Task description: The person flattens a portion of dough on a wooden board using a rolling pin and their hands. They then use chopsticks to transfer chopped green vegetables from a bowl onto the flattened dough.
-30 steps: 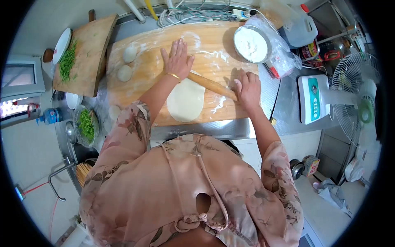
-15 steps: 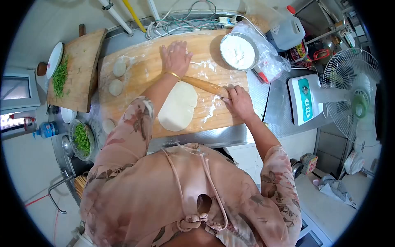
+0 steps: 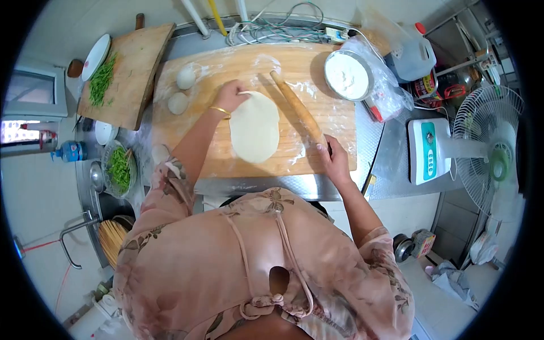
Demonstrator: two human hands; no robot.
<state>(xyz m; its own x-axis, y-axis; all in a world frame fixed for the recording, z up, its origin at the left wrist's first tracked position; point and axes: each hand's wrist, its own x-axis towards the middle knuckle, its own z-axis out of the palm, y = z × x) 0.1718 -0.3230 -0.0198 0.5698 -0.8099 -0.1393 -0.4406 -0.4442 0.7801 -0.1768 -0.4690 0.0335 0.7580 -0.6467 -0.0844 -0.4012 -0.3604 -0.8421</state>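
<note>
A flattened oval sheet of dough [image 3: 255, 133] lies on the floured wooden board [image 3: 215, 161]. My left hand [image 3: 230, 96] is closed on the far left edge of the sheet, which folds slightly at the fingers. To the right of the dough, a wooden rolling pin [image 3: 297, 107] points away at a slant, apart from the sheet. Its near end is gripped by my right hand [image 3: 335, 161]. Small dough rounds [image 3: 186, 77] rest on the board's left side, one of them partly hidden near my left sleeve.
A metal bowl of flour [image 3: 350, 76] stands at the board's right back corner, beside a plastic bag [image 3: 391, 88]. Further right are a scale [image 3: 429, 150] and a fan [image 3: 493, 147]. On the left, a chopping board [image 3: 130, 73] holds chopped greens; a glass bowl [image 3: 120, 170] holds more.
The rolling pin has swung off the dough to the right, its far end released by my left hand. My left hand has come nearer and taken the dough's edge. The view has shifted slightly.
</note>
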